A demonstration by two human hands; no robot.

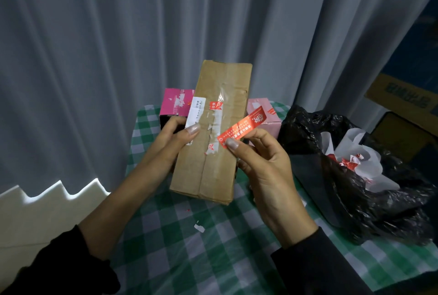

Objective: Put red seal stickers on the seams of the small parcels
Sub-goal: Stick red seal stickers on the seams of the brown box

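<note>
A long brown cardboard parcel (214, 152) is tilted up above the table, its taped seam facing me with torn red and white sticker scraps along it. My left hand (173, 140) grips its left edge, thumb on the front face. My right hand (263, 164) pinches the lower end of a red seal sticker (244, 126) between thumb and fingers. The sticker slants up to the right, just off the parcel's right edge.
A magenta box (176, 102) and a pale pink box (267, 117) stand behind the parcel on the green checked tablecloth (189, 247). A black plastic bag (355, 200) with white backing paper lies at right. Grey curtains hang behind. Small paper scraps (199, 228) dot the cloth.
</note>
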